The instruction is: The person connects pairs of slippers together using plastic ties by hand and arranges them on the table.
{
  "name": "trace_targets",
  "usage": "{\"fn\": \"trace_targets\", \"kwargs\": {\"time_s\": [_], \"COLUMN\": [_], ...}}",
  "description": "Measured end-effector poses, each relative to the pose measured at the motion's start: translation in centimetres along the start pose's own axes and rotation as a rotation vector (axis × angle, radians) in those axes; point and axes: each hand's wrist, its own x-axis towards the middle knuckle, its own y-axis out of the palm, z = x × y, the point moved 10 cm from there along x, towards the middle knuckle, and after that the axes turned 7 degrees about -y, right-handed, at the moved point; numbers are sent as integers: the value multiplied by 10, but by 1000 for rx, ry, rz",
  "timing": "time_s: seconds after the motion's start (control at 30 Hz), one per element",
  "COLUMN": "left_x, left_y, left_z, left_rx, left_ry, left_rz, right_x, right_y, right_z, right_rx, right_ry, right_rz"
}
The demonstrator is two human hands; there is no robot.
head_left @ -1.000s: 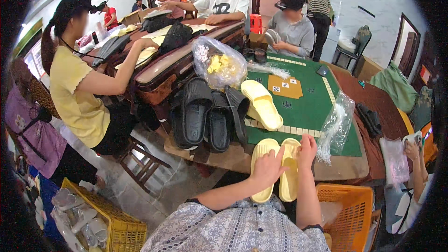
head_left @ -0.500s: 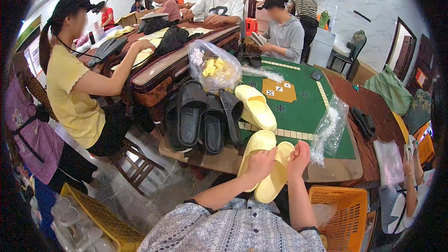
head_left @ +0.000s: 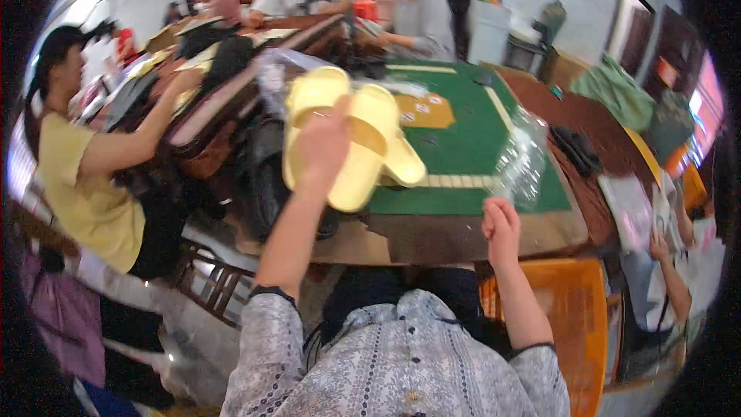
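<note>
Two yellow slippers (head_left: 361,174) are swinging from just short of the near edge of the green mat (head_left: 455,150) toward its left edge, where they are partly hiding a third yellow slipper (head_left: 407,164). Alone now, the left hand (head_left: 324,145) is gripping the pair (fingers blurring), leaving the right hand (head_left: 502,228) free of them; it is curling nearly closed beside the mat's near edge, showing nothing in its grasp.

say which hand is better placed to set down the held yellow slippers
Likely left: the left hand grips the yellow slippers; the right hand is apart from them, near the clear bag.
</note>
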Motion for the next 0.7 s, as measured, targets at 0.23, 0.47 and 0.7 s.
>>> {"fn": "trace_targets", "kwargs": {"time_s": [0.23,0.47,0.7], "left_x": [46,27,-27], "left_y": [114,100,70], "left_z": [71,41,-13], "left_rx": [-65,-255,249], "left_ry": [188,38,116], "left_rz": [190,308,310], "right_x": [-56,-152,-341], "right_y": [-81,-249,-412], "right_z": [-22,-8,-151], "right_rx": [-482,-973,-1049], "right_ry": [-81,-73,760], "right_rz": [129,-324,-487]}}
